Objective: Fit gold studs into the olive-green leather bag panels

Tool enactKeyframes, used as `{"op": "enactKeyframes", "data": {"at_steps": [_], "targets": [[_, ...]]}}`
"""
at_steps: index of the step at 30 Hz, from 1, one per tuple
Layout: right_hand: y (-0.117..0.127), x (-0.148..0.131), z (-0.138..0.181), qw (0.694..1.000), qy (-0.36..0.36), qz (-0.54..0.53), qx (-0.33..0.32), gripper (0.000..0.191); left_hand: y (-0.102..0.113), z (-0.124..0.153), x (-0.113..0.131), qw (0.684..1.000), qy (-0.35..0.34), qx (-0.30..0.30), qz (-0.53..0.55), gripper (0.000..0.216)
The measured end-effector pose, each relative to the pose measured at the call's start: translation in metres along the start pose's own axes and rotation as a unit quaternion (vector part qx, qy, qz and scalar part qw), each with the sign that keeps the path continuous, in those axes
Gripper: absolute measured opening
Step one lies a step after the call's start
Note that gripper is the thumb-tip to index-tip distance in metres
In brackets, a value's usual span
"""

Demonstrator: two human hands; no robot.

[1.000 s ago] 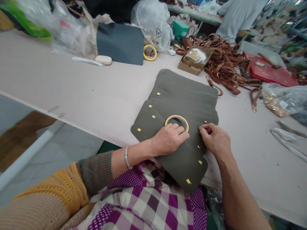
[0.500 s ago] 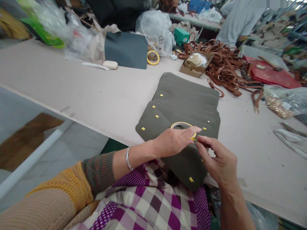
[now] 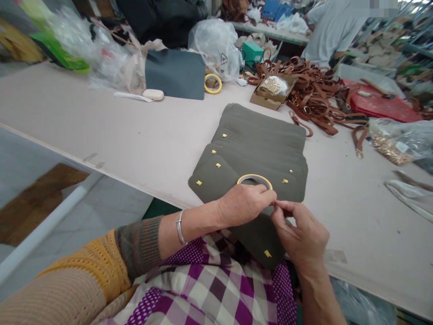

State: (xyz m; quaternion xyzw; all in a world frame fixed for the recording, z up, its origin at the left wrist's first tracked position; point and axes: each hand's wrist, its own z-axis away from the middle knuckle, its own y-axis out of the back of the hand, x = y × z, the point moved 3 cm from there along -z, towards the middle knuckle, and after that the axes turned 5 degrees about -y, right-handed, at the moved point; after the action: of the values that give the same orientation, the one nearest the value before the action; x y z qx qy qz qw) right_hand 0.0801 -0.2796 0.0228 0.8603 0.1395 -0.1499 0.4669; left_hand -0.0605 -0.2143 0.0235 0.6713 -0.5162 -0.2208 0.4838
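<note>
A stack of olive-green leather flaps (image 3: 260, 135) lies fanned out on the table, each dotted with small yellow tape squares and brass studs. A yellow tape roll (image 3: 255, 180) rests on the top flaps. My left hand (image 3: 241, 204) lies closed on the near edge of the roll, thumb and forefinger pinched. My right hand (image 3: 299, 234) meets it fingertip to fingertip, pinching something too small to make out, over the nearest flap (image 3: 260, 239) that hangs off the table edge.
Brown leather straps (image 3: 314, 95) pile up at the back right beside an open cardboard box of brass fittings (image 3: 274, 88). A second yellow tape roll (image 3: 213, 83), a dark grey panel (image 3: 176, 74) and plastic bags stand behind. Another person in grey stands at the far table.
My right hand drew back from the flap's right edge toward me and joined the left hand's fingertips by the tape roll. The left hand's fingers closed into a pinch.
</note>
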Motion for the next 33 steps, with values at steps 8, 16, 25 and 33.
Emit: {"op": "enactKeyframes", "data": {"at_steps": [8, 16, 25, 33], "targets": [[-0.003, 0.012, -0.003, 0.944, -0.272, -0.177, -0.064, 0.021, -0.019, -0.003, 0.001, 0.998, -0.025, 0.038, -0.036, 0.023], [-0.01, 0.042, -0.005, 0.885, -0.385, -0.259, -0.043, 0.021, -0.023, 0.0, -0.001, 0.997, -0.013, 0.076, 0.029, 0.027], [-0.004, 0.079, 0.001, 0.865, -0.403, -0.234, -0.183, 0.036, -0.035, -0.006, -0.005, 0.999, 0.003, -0.008, -0.041, 0.025], [-0.012, 0.066, -0.007, 0.942, -0.246, -0.04, -0.223, 0.032, -0.035, -0.007, -0.004, 0.999, 0.008, -0.018, -0.026, 0.021]]}}
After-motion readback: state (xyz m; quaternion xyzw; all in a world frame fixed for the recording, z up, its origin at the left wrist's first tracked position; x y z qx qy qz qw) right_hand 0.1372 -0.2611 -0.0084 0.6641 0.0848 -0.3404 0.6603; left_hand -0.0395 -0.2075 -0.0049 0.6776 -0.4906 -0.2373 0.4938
